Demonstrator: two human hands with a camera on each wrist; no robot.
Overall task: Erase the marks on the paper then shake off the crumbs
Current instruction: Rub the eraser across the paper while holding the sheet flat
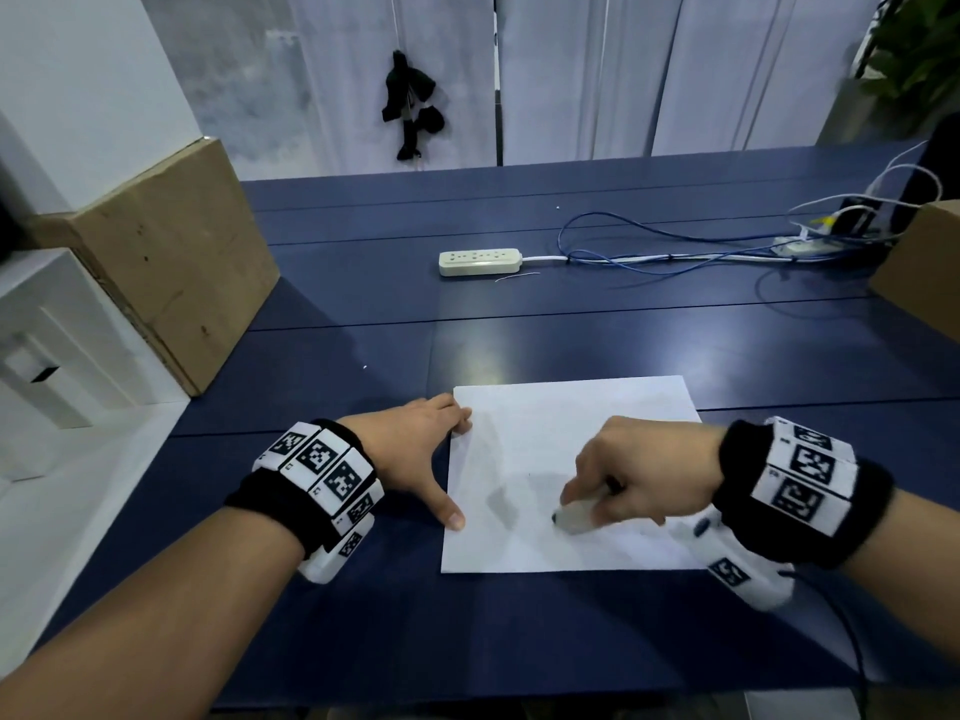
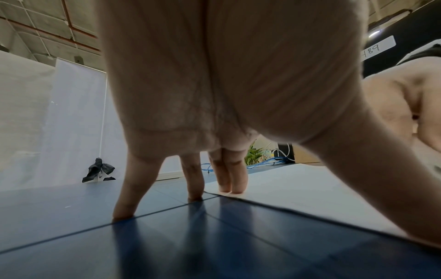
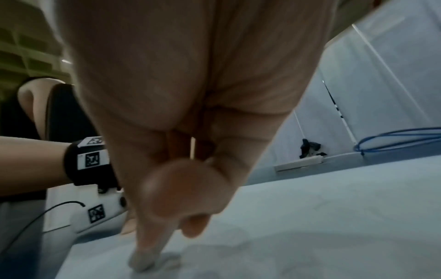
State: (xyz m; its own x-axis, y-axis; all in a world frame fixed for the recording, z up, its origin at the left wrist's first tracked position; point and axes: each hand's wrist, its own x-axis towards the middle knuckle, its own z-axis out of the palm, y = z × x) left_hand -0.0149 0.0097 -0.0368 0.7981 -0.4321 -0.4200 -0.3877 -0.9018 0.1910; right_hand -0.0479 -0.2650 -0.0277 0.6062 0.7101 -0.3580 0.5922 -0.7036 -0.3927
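Note:
A white sheet of paper (image 1: 550, 439) lies flat on the dark blue table (image 1: 363, 314). My left hand (image 1: 436, 449) is spread with straight fingers; two fingertips (image 2: 230, 186) and the thumb press the paper's left edge (image 2: 310, 188), the others stand on the table. My right hand (image 1: 613, 485) pinches a white eraser (image 1: 574, 516) with a darkened tip and holds it down on the lower middle of the sheet. In the right wrist view the eraser (image 3: 152, 261) touches the paper (image 3: 310, 226) under the fingertips. I can make out only a tiny dot on the paper, no clear marks or crumbs.
A white power strip (image 1: 479, 261) with blue and white cables (image 1: 675, 252) lies farther back on the table. Cardboard boxes stand at the left (image 1: 171, 262) and at the right edge (image 1: 924, 272). A white curtain (image 1: 571, 70) hangs behind the table.

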